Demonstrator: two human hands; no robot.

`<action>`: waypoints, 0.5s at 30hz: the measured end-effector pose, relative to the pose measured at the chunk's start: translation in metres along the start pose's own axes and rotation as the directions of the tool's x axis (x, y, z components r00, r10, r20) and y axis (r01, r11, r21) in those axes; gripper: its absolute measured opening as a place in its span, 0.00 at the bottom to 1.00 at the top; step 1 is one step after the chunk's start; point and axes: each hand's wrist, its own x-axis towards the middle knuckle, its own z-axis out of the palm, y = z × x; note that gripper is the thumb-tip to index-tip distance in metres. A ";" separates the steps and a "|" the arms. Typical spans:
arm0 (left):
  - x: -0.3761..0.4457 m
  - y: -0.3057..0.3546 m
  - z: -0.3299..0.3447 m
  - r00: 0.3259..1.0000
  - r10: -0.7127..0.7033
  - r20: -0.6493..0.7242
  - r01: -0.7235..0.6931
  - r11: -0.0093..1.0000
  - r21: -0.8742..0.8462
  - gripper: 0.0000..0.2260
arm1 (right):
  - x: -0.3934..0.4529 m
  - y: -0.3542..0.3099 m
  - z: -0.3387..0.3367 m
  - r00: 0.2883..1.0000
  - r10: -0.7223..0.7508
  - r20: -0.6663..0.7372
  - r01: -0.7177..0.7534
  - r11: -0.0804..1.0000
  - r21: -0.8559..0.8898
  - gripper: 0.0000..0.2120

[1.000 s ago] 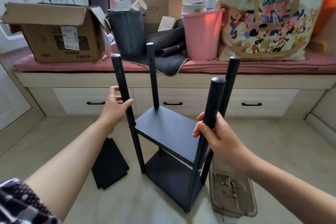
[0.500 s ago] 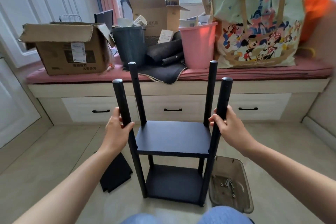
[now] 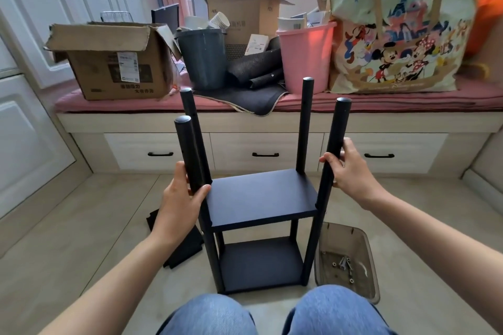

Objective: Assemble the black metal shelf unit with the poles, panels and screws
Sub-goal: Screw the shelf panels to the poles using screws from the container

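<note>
The black shelf unit (image 3: 261, 196) stands upright on the floor in front of my knees, with two panels fixed between its poles. My left hand (image 3: 181, 201) grips the near left pole (image 3: 186, 144) just above the upper panel. My right hand (image 3: 347, 170) grips the near right pole (image 3: 339, 133) at about the same height. Both far poles (image 3: 304, 122) rise free above the upper panel. A loose black panel (image 3: 183, 249) lies flat on the floor to the left, partly hidden by my left forearm. Several screws (image 3: 343, 264) lie in a clear brown tray (image 3: 366, 245) at the right.
A long window bench with drawers (image 3: 265, 155) runs across the back. On it sit a cardboard box (image 3: 114, 62), a dark bin (image 3: 204, 57), a pink bin (image 3: 306, 57) and a large printed bag (image 3: 394, 24). White cabinet doors (image 3: 30, 128) line the left side.
The shelf unit has turned from a skewed angle to face me squarely and stands upright. Both hands have kept their grip on the near poles. My knees have come into view.
</note>
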 end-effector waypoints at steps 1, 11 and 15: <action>0.000 -0.001 0.000 1.000 0.003 0.005 -0.003 1.000 0.006 0.15 | 0.000 0.000 0.000 1.000 0.000 -0.001 0.000 1.000 -0.001 0.07; -0.002 -0.006 0.003 1.000 0.024 0.004 -0.024 0.999 0.049 0.15 | -0.001 0.003 -0.003 1.000 -0.025 0.012 0.025 1.000 -0.009 0.07; 0.002 -0.008 0.003 1.000 0.007 -0.021 -0.006 0.999 0.050 0.15 | -0.003 0.002 0.003 1.000 -0.026 -0.018 0.026 1.000 -0.009 0.07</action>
